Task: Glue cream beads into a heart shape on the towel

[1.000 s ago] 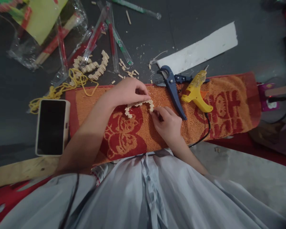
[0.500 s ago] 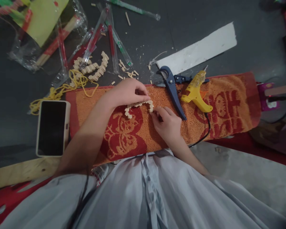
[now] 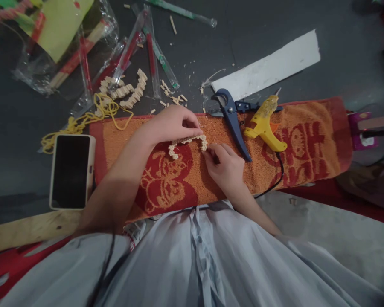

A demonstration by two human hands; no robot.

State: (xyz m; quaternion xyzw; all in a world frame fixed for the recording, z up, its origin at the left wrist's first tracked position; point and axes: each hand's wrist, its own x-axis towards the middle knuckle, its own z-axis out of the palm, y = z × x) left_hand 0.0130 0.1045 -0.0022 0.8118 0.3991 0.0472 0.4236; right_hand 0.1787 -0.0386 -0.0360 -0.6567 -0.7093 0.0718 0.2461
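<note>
Place: craft workspace, home or workshop unclear | dark grey table [image 3: 259, 25] | yellow plastic glue gun [image 3: 263, 121] | dark-blue long-handled cutter [image 3: 236, 125] | short pale wooden sticks [image 3: 178, 100]

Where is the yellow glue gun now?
In the head view, the glue gun lies on the orange towel, right of centre, beside the blue cutter.

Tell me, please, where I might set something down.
Bare table lies beyond the white board, and bare towel right of the glue gun. Crowded: upper left, with packets and yarn, and mid-towel, with left hand, right hand and cutter.
</note>
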